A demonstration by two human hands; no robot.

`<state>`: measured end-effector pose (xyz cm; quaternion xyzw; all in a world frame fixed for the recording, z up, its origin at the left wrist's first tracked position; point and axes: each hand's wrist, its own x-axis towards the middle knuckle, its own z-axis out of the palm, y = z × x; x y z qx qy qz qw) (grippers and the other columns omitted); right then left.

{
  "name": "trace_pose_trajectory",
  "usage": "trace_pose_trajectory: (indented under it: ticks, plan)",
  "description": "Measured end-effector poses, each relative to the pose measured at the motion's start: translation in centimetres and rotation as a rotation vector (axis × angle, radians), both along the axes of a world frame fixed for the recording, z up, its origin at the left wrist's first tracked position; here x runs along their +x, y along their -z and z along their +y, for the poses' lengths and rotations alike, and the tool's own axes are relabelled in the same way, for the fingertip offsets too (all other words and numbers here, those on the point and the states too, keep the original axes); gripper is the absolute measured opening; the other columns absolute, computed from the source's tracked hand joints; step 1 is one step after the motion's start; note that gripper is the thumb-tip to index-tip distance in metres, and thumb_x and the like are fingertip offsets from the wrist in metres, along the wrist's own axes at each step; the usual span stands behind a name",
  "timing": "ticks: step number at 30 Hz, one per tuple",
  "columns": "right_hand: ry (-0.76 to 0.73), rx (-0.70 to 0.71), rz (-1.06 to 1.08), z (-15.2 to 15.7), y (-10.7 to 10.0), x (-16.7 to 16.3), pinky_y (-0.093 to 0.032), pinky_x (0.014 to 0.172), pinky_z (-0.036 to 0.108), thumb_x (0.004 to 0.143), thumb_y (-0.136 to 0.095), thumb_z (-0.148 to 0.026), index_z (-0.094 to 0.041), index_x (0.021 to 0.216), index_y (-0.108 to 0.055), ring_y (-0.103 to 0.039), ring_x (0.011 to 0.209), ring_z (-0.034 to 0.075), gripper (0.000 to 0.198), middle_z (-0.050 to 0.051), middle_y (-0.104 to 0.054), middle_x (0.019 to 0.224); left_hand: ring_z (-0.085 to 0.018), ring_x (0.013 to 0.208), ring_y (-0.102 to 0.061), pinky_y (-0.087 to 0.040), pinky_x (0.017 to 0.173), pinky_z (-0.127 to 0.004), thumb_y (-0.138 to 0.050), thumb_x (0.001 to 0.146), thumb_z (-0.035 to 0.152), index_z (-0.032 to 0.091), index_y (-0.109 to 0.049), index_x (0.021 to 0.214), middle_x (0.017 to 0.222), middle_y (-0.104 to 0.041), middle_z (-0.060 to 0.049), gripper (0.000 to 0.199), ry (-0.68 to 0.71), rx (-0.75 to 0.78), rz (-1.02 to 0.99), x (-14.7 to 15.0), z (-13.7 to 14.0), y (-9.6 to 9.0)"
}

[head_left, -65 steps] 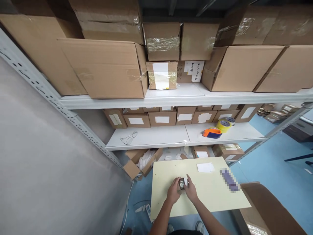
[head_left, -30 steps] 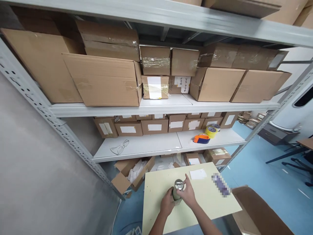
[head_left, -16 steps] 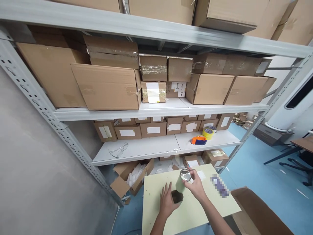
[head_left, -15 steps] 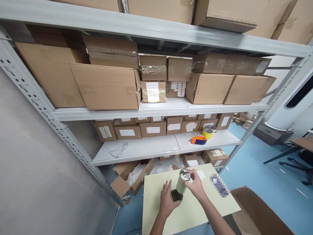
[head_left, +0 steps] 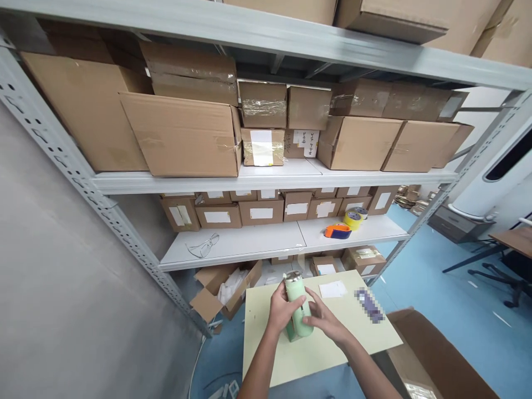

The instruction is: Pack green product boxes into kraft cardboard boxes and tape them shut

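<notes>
A light green tumbler with a shiny steel rim leans slightly over the pale yellow table. My left hand is wrapped round its left side, the thumb lying across the front. From the right, my right hand holds the tumbler with its fingertips against the side. Behind the tumbler's lower left shows a darker green piece, perhaps a small box; most of it is hidden by the tumbler and my left hand.
White paper and a blurred purple item lie on the table. An open carton stands at left, another at lower right. The shelf behind carries glasses, an orange tape dispenser, yellow tape and boxes.
The tumbler has moved left and now shows its side rather than its open top. My left hand has shifted from the dark box opening onto the tumbler. The view has tilted slightly down.
</notes>
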<state>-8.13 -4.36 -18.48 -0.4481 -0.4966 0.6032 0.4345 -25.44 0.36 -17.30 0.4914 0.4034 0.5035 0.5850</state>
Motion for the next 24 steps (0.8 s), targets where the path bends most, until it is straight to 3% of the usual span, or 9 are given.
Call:
trace_pose_trajectory:
  ticks: [2, 4, 7, 9, 13, 16, 20, 24]
  plan:
    - [-0.036, -0.005, 0.043, -0.6, 0.4, -0.2, -0.055, 0.096, 0.049, 0.073, -0.091, -0.048, -0.033, 0.159, -0.039, -0.069, 0.109, 0.030, 0.101, 0.008, -0.072, 0.116, -0.027, 0.099, -0.072, -0.058, 0.086, -0.035, -0.091, 0.068, 0.041, 0.017, -0.067, 0.125, 0.111, -0.076, -0.010, 0.066, 0.054, 0.001, -0.078, -0.3, 0.2, -0.7]
    - [0.046, 0.022, 0.086, -0.8, 0.7, -0.7, -0.058, 0.087, 0.046, 0.070, -0.093, -0.047, -0.033, 0.162, -0.033, -0.071, 0.097, 0.028, 0.112, 0.006, -0.073, 0.108, -0.027, 0.104, -0.071, -0.059, 0.087, -0.035, -0.091, 0.071, 0.044, 0.019, -0.062, 0.137, 0.121, -0.074, -0.012, 0.076, 0.079, -0.005, -0.105, -0.2, 0.3, -1.3]
    - [0.205, 0.061, 0.071, -0.7, 0.7, -1.3, -0.059, 0.080, 0.043, 0.063, -0.098, -0.042, -0.033, 0.166, -0.022, -0.071, 0.086, 0.026, 0.128, 0.002, -0.070, 0.095, -0.027, 0.114, -0.068, -0.059, 0.090, -0.036, -0.093, 0.071, 0.044, 0.028, -0.041, 0.158, 0.140, -0.065, -0.014, 0.103, 0.064, -0.025, -0.096, 0.3, 0.6, -1.7]
    - [0.235, 0.078, 0.036, -0.5, 0.4, -1.2, -0.058, 0.084, 0.043, 0.061, -0.099, -0.038, -0.033, 0.167, -0.018, -0.071, 0.090, 0.026, 0.134, 0.001, -0.069, 0.096, -0.027, 0.116, -0.068, -0.059, 0.093, -0.037, -0.095, 0.068, 0.042, 0.030, -0.031, 0.164, 0.139, -0.065, -0.014, 0.116, 0.033, -0.026, -0.079, 0.7, 0.9, -1.8]
    - [0.140, 0.069, 0.069, -0.3, -0.3, -0.6, -0.056, 0.094, 0.045, 0.070, -0.092, -0.040, -0.034, 0.168, -0.018, -0.072, 0.103, 0.026, 0.122, 0.005, -0.070, 0.110, -0.027, 0.107, -0.071, -0.058, 0.093, -0.041, -0.095, 0.069, 0.041, 0.027, -0.016, 0.169, 0.121, -0.072, -0.012, 0.128, 0.063, -0.066, -0.104, 1.0, 1.4, -2.1]
    - [0.181, 0.077, 0.077, 0.0, -0.3, -0.2, -0.058, 0.089, 0.042, 0.069, -0.092, -0.039, -0.035, 0.167, -0.020, -0.072, 0.093, 0.023, 0.122, 0.002, -0.069, 0.103, -0.028, 0.114, -0.070, -0.057, 0.097, -0.044, -0.092, 0.073, 0.042, 0.031, -0.007, 0.170, 0.131, -0.069, -0.013, 0.129, 0.156, -0.059, -0.157, 0.9, 1.7, -2.2]
    - [0.303, 0.087, 0.015, 0.3, 0.1, -0.2, -0.059, 0.085, 0.039, 0.062, -0.097, -0.034, -0.034, 0.166, -0.021, -0.071, 0.089, 0.022, 0.129, 0.000, -0.070, 0.098, -0.028, 0.114, -0.068, -0.056, 0.099, -0.044, -0.097, 0.067, 0.037, 0.032, -0.014, 0.169, 0.134, -0.067, -0.013, 0.132, 0.129, -0.009, -0.069, 0.9, 2.5, -1.8]
    - [0.223, 0.040, 0.050, 0.4, -0.3, -0.3, -0.059, 0.084, 0.038, 0.067, -0.094, -0.038, -0.034, 0.167, -0.018, -0.070, 0.095, 0.023, 0.125, 0.002, -0.069, 0.106, -0.026, 0.106, -0.070, -0.056, 0.099, -0.045, -0.095, 0.071, 0.040, 0.028, -0.014, 0.169, 0.121, -0.071, -0.011, 0.127, 0.148, -0.082, -0.113, 1.0, 3.4, -1.3]
